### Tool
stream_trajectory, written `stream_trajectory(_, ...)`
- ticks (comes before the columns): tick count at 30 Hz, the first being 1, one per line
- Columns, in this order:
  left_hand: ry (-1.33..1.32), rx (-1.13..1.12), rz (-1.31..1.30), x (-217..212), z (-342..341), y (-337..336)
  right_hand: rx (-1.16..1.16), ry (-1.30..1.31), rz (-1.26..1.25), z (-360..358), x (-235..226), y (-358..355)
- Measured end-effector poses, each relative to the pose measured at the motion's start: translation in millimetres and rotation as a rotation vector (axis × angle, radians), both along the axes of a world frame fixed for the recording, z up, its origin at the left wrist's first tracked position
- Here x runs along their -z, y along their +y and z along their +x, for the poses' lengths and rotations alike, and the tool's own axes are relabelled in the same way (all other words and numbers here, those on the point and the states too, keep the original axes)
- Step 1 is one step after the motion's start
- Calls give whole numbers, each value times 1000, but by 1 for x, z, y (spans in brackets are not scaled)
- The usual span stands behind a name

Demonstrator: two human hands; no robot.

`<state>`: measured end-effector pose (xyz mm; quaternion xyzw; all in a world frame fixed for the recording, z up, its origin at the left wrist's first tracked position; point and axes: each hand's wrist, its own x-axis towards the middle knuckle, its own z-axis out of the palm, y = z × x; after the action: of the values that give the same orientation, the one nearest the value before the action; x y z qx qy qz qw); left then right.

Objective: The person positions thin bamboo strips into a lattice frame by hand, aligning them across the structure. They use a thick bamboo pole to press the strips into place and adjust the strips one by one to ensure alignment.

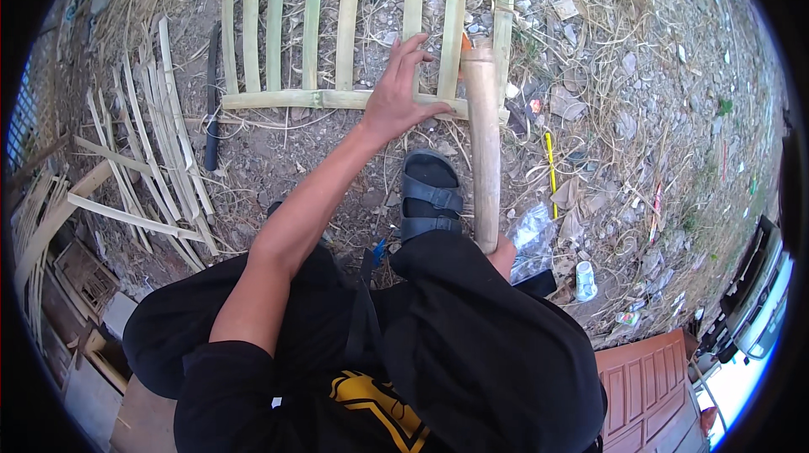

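My left hand [402, 91] is stretched over the near crossbar of a frame of split bamboo slats [345, 27], its thumb and fingers spread with nothing between them. Whether the palm touches the crossbar [270, 100] I cannot tell. A thick, pale brown bamboo stick [484, 141] stands out lengthwise on the right, its far end overlapping the frame's right corner. Around its near end my right hand [503, 257] is closed, mostly hidden behind the stick and my raised knee. A sandalled foot [431, 193] rests on the ground between my hands, just short of the crossbar.
Loose bamboo strips [160, 141] lie in a pile on the left, beside a dark rod [212, 99]. To the right are a yellow stick [552, 175], a clear plastic bag [531, 238] and a white cup [586, 281]. A brown panelled door [645, 381] lies at the lower right.
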<state>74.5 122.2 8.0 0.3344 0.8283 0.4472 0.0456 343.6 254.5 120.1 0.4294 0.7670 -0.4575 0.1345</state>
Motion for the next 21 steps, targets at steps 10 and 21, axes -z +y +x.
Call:
stream_trajectory(10, -6, -20, 47, -3, -6, 6, 44, -117, -72, 6, 7, 8)
stream_trajectory(21, 155, 229, 75, -9, 3, 6, 207, 108, -130, -2, 24, 7)
